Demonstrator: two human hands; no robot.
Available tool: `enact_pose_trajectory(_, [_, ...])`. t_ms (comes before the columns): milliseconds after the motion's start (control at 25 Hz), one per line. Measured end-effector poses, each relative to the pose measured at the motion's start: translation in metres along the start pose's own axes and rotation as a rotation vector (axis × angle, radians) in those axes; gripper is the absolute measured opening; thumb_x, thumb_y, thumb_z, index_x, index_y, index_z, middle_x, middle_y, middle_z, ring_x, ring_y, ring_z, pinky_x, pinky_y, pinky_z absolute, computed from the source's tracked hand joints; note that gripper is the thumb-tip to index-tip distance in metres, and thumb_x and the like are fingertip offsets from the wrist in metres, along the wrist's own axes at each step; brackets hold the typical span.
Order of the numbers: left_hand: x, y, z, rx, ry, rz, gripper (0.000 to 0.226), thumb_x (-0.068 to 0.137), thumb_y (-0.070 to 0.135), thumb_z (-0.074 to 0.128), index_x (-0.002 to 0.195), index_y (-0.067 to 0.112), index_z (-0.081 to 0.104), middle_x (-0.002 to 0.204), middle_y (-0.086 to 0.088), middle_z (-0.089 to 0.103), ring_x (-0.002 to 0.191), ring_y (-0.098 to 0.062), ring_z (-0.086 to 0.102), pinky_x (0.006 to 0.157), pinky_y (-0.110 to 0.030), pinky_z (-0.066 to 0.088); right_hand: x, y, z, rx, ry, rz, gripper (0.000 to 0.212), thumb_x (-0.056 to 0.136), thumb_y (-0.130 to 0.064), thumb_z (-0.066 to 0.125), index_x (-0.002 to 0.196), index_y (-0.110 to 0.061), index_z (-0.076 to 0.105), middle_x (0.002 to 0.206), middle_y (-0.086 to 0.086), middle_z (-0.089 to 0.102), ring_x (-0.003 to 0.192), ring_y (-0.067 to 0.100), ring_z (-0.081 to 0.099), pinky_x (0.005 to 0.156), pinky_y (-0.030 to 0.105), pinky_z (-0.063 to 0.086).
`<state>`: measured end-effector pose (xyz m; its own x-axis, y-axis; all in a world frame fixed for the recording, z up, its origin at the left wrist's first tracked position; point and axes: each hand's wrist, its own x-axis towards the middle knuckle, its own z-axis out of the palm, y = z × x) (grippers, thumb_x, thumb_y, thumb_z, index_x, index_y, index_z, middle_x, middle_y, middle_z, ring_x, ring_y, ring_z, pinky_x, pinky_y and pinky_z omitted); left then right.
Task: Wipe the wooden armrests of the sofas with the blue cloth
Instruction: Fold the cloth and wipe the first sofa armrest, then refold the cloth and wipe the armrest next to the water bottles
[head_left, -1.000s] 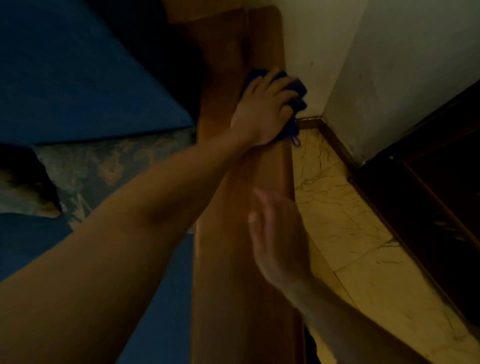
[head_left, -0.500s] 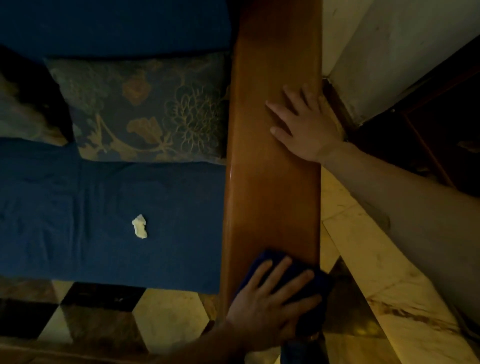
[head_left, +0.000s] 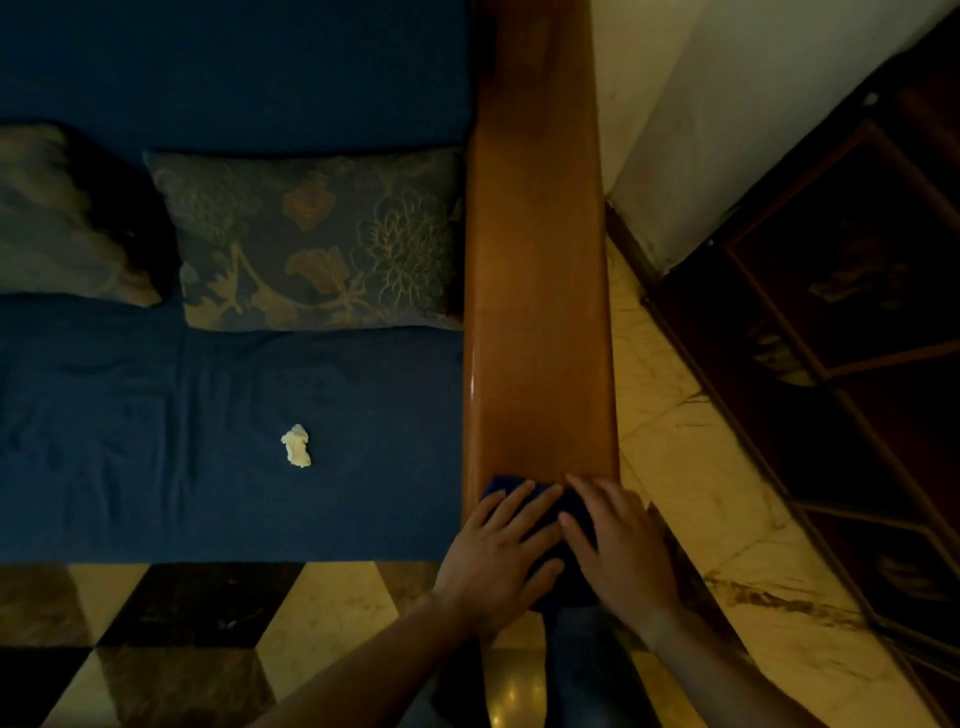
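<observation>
The blue sofa (head_left: 223, 405) runs along the wall, its wooden armrest (head_left: 537, 312) stretching away from the person, who stands at its near end, probably to work its length. The blue cloth (head_left: 545, 514) lies on that near end, mostly covered. The left hand (head_left: 493, 556) and right hand (head_left: 623, 551) press on it with fingers spread flat, likely for even pressure.

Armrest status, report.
Left hand and right hand flat on blue cloth at armrest near end. Nothing blocking.
</observation>
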<state>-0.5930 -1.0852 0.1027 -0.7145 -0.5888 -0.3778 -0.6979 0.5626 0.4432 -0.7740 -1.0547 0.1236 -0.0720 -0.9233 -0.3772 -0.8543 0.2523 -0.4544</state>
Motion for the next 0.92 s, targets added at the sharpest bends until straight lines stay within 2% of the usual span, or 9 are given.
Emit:
enact_pose_trajectory(120, [-0.003, -0.013, -0.022, 0.061, 0.0, -0.019, 0.052, 0.098, 0.039, 0.037, 0.149, 0.034, 0.03, 0.163, 0.002, 0.022, 0.145, -0.022, 0.028, 0.113, -0.047, 0.027, -0.018, 0.007, 0.006, 0.0, -0.041, 0.094, 0.055, 0.097, -0.052, 0.045, 0.145, -0.025, 0.044, 0.135, -0.006, 0.049, 0.117, 0.019, 0.049, 0.093, 0.032, 0.048])
enact_pose_trajectory(240, [0.004, -0.026, -0.038, 0.13, 0.01, -0.165, 0.054, 0.098, 0.028, 0.042, 0.15, 0.028, 0.028, 0.152, 0.0, 0.036, 0.132, -0.026, 0.04, 0.102, -0.043, 0.034, -0.012, 0.006, 0.007, 0.037, -0.074, 0.239, 0.047, 0.096, -0.04, 0.056, 0.139, -0.026, 0.046, 0.132, 0.001, 0.052, 0.118, 0.023, 0.05, 0.095, 0.037, 0.047])
enact_pose_trajectory(360, [0.006, -0.031, -0.044, 0.127, -0.037, -0.227, 0.034, 0.096, 0.021, 0.046, 0.13, 0.02, 0.049, 0.134, -0.004, 0.048, 0.116, -0.026, 0.045, 0.096, -0.039, 0.038, -0.014, 0.002, 0.007, 0.245, -0.076, 0.37, 0.031, 0.092, -0.026, 0.065, 0.123, -0.021, 0.06, 0.124, 0.004, 0.059, 0.113, 0.022, 0.057, 0.093, 0.036, 0.05])
enact_pose_trajectory(440, [-0.005, -0.03, -0.046, 0.013, -0.051, -0.268, 0.027, 0.095, 0.021, 0.047, 0.12, 0.017, 0.054, 0.128, -0.005, 0.049, 0.114, -0.025, 0.045, 0.095, -0.038, 0.039, -0.026, -0.003, -0.001, 0.343, -0.034, 0.385, 0.023, 0.09, -0.019, 0.068, 0.113, -0.021, 0.065, 0.117, 0.002, 0.061, 0.108, 0.02, 0.059, 0.089, 0.032, 0.05])
enact_pose_trajectory(600, [-0.05, -0.013, -0.072, -0.308, 0.07, -0.299, 0.023, 0.094, 0.021, 0.048, 0.116, 0.025, 0.053, 0.118, 0.003, 0.055, 0.106, -0.016, 0.054, 0.092, -0.036, 0.048, -0.056, -0.021, -0.044, 0.529, -0.01, 0.288, 0.02, 0.086, -0.016, 0.073, 0.089, -0.034, 0.067, 0.103, -0.005, 0.064, 0.098, 0.012, 0.062, 0.079, 0.023, 0.051])
enact_pose_trajectory(680, [-0.077, 0.001, -0.095, -0.446, 0.15, -0.238, 0.021, 0.096, 0.019, 0.05, 0.106, 0.037, 0.052, 0.105, 0.012, 0.059, 0.094, -0.002, 0.058, 0.084, -0.026, 0.05, -0.068, -0.033, -0.074, 0.621, -0.004, 0.236, 0.021, 0.085, -0.014, 0.074, 0.087, -0.034, 0.072, 0.096, -0.008, 0.071, 0.095, 0.01, 0.065, 0.082, 0.028, 0.054])
enact_pose_trajectory(760, [-0.104, 0.016, -0.129, -0.497, 0.274, -0.138, 0.028, 0.098, 0.021, 0.052, 0.101, 0.049, 0.048, 0.101, 0.02, 0.058, 0.092, 0.003, 0.059, 0.079, -0.019, 0.05, -0.077, -0.05, -0.11, 0.665, 0.012, 0.134, 0.021, 0.086, -0.012, 0.072, 0.091, -0.032, 0.076, 0.092, -0.012, 0.075, 0.094, 0.008, 0.068, 0.082, 0.025, 0.053])
enact_pose_trajectory(840, [-0.117, 0.025, -0.158, -0.528, 0.415, -0.056, 0.027, 0.097, 0.021, 0.054, 0.103, 0.047, 0.051, 0.101, 0.018, 0.059, 0.093, -0.002, 0.061, 0.076, -0.02, 0.051, -0.079, -0.066, -0.141, 0.688, 0.062, 0.03, 0.019, 0.088, -0.011, 0.07, 0.094, -0.028, 0.077, 0.093, -0.014, 0.075, 0.094, 0.005, 0.068, 0.082, 0.02, 0.051])
enact_pose_trajectory(920, [-0.126, 0.035, -0.192, -0.579, 0.592, -0.022, 0.022, 0.097, 0.015, 0.056, 0.105, 0.035, 0.057, 0.098, 0.014, 0.061, 0.09, -0.007, 0.063, 0.074, -0.02, 0.051, -0.08, -0.088, -0.178, 0.72, 0.11, -0.11, 0.019, 0.09, -0.01, 0.069, 0.096, -0.026, 0.076, 0.095, -0.015, 0.075, 0.094, 0.004, 0.068, 0.08, 0.02, 0.052])
